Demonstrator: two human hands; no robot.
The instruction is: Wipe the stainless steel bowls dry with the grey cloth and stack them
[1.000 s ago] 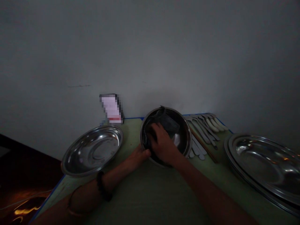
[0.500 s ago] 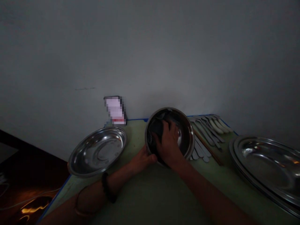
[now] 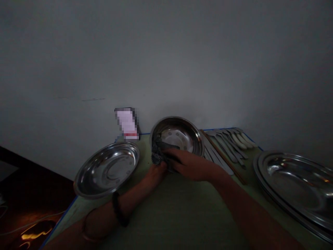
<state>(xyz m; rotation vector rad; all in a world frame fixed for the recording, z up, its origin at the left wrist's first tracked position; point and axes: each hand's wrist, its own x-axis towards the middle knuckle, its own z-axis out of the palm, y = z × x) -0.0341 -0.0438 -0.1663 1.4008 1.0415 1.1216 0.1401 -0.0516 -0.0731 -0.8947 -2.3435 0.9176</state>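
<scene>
A shiny metal bowl (image 3: 191, 133) is tilted toward me near the wall. My left hand (image 3: 156, 171) grips its lower left edge, with the fingers mostly hidden behind the bowl and a cloth. The dark grey cloth (image 3: 157, 154) is bunched over the near left rim. My right hand (image 3: 186, 163) is closed on that cloth and presses it against the rim, its fingertips partly covered by the folds.
An oval metal dish (image 3: 114, 166) lies on the left of the green tabletop (image 3: 166, 211). A phone (image 3: 127, 123) leans on the wall. Chopsticks (image 3: 229, 163) and several metal utensils (image 3: 227, 146) lie right of the bowl. Stacked metal trays (image 3: 293, 187) stand far right.
My right hand and the cloth have moved from inside the bowl to its near left rim. The bowl has shifted a little to the left, showing more of its inside bottom.
</scene>
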